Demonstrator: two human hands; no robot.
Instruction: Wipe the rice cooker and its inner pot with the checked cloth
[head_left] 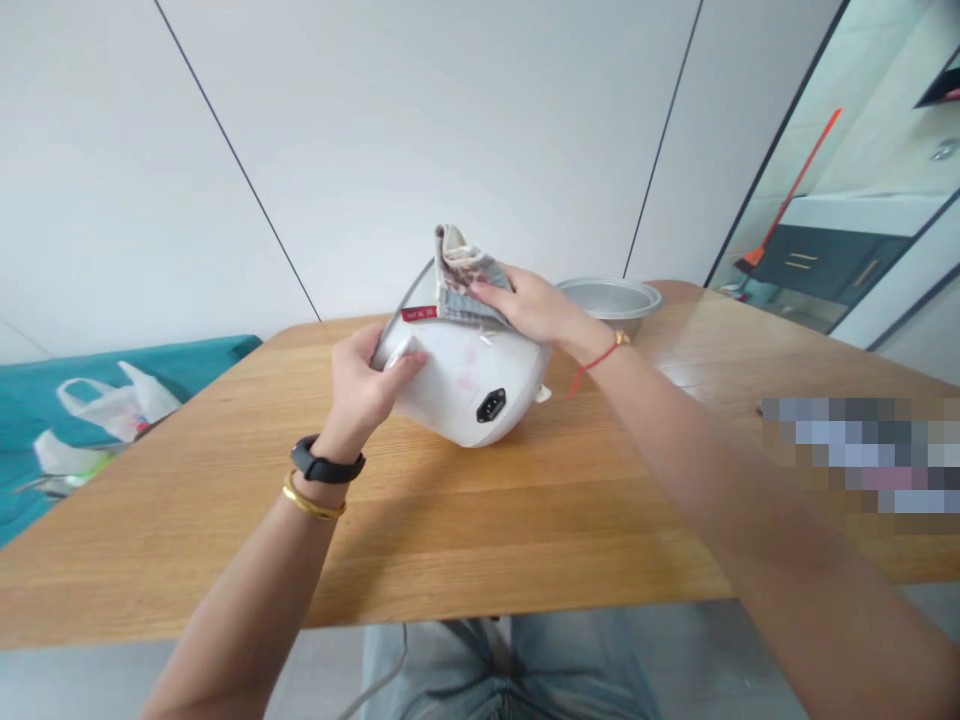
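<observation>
A white rice cooker (450, 385) with a black power socket and a red label stands tilted on the wooden table. My left hand (375, 375) grips it at its left side, thumb on a small white protruding part and fingers behind the edge. My right hand (529, 300) is closed on a folded checked cloth (469, 280), pressing it against the cooker's upper edge. Part of the cloth sticks up above the fingers. The cooker's inside faces away from me and is hidden.
Behind my right wrist, a grey metal bowl (611, 295) rests on the wooden table (465, 540). A blurred-out object (862, 450) lies at the right. White plastic bags (124, 400) are on a teal seat (22, 390) at the left. A cable (386, 670) hangs below the front edge.
</observation>
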